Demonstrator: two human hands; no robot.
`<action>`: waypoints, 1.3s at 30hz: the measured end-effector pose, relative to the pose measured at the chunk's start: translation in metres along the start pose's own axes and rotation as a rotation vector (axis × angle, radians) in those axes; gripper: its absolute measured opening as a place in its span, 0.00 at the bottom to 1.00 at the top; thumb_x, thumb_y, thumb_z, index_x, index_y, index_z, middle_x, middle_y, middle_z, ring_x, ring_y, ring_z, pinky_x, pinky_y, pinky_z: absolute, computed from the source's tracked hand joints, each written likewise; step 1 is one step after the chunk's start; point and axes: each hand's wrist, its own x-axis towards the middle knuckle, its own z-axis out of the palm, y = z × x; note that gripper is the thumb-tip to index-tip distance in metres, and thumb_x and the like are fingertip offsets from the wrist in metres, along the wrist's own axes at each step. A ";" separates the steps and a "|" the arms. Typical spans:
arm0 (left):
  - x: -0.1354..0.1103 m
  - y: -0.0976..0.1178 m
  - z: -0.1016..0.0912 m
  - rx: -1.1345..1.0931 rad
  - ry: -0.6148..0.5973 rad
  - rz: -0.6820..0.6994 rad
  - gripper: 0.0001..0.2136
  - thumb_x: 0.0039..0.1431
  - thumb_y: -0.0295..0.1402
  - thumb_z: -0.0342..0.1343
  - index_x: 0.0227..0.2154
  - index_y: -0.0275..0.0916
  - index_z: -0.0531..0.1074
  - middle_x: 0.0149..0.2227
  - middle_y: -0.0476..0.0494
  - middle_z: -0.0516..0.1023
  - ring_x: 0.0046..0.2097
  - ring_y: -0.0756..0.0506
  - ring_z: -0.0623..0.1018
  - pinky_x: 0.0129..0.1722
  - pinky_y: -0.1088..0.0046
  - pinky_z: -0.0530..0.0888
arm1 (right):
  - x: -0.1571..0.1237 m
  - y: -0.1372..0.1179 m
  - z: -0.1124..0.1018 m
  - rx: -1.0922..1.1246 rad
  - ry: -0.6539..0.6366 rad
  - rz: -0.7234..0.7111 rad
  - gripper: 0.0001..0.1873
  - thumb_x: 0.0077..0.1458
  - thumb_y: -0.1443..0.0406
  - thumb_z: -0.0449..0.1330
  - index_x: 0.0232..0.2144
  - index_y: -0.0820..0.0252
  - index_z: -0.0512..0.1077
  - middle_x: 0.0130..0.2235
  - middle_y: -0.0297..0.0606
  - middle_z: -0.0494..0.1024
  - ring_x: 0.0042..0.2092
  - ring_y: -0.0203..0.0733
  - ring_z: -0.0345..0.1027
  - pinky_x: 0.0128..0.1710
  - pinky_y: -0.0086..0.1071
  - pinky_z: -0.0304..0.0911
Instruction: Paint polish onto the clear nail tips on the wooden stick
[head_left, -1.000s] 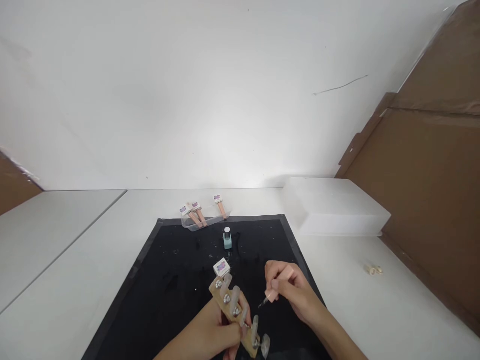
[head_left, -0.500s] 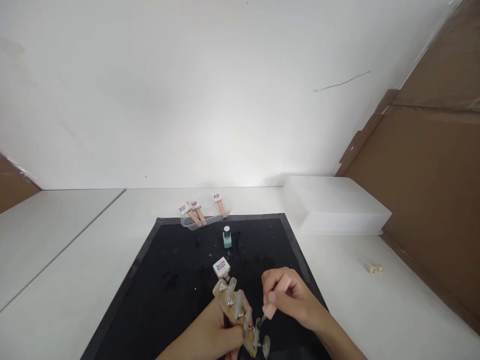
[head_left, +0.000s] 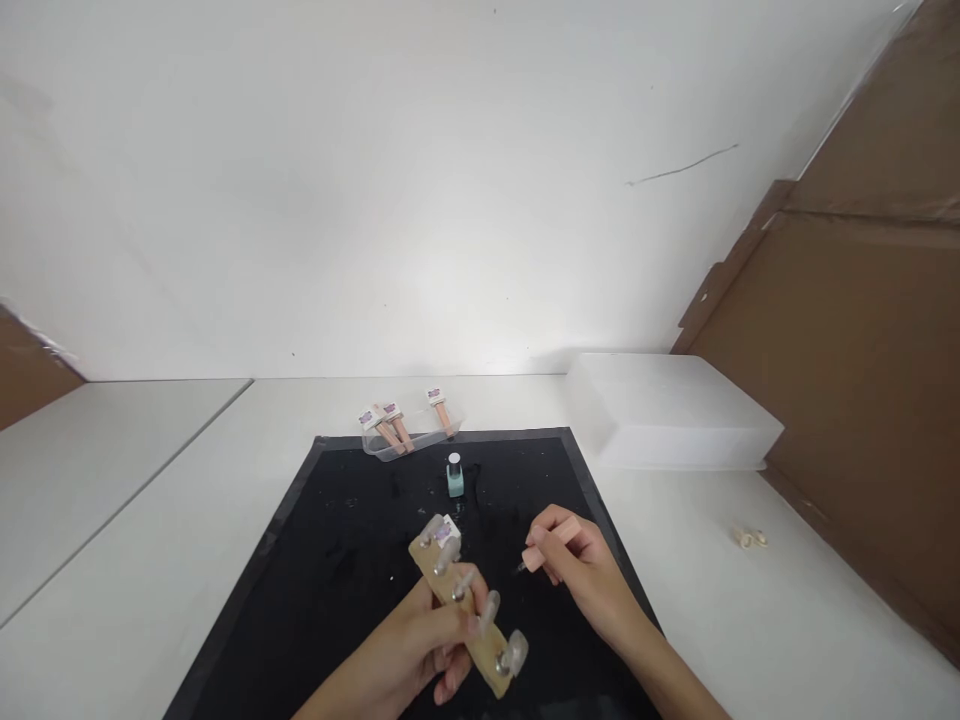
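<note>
My left hand (head_left: 431, 635) is closed around a wooden nail-tip stand (head_left: 484, 655), which tilts down to the right. Several clear false nails (head_left: 489, 610) stick up from it on metal pegs. Between the fingertips of my right hand (head_left: 574, 560) is a pink nail polish brush cap (head_left: 551, 543), its thin brush pointing left, apart from the nails. A white polish bottle (head_left: 448, 530) with a purple label stands just behind the stand, which partly hides it. Further back on the black mat (head_left: 345, 600) is a small teal polish bottle (head_left: 455, 477) with a white-topped dark cap.
At the mat's back edge, a clear tray (head_left: 420, 437) holds 3 pink-capped white bottles (head_left: 437, 400). A white translucent box (head_left: 675, 415) stands at the back right. Small beige pieces (head_left: 748, 537) lie on the white table at right.
The brush has moved up and away from the nails. My left hand has turned the stand and shifted it slightly left, now covering more of the white bottle.
</note>
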 end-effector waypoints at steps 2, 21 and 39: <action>0.000 0.001 -0.005 -0.115 0.004 0.007 0.06 0.42 0.30 0.57 0.24 0.39 0.64 0.14 0.59 0.59 0.12 0.58 0.56 0.10 0.84 0.50 | 0.000 0.001 0.000 0.017 -0.028 0.008 0.18 0.52 0.56 0.57 0.19 0.62 0.69 0.24 0.33 0.70 0.20 0.30 0.54 0.18 0.25 0.50; -0.002 0.009 -0.009 -0.654 -0.408 0.178 0.02 0.43 0.26 0.55 0.22 0.34 0.68 0.15 0.57 0.58 0.11 0.61 0.48 0.09 0.86 0.49 | -0.002 -0.004 0.005 -0.187 -0.215 0.045 0.08 0.54 0.63 0.57 0.29 0.60 0.74 0.20 0.28 0.63 0.22 0.33 0.55 0.23 0.27 0.52; -0.014 0.017 -0.006 -0.666 -0.370 0.267 0.02 0.39 0.25 0.52 0.20 0.35 0.69 0.14 0.55 0.56 0.14 0.58 0.49 0.13 0.83 0.53 | -0.009 0.010 0.024 -0.662 -0.190 -0.143 0.06 0.44 0.74 0.54 0.24 0.59 0.65 0.26 0.32 0.70 0.29 0.38 0.63 0.27 0.26 0.54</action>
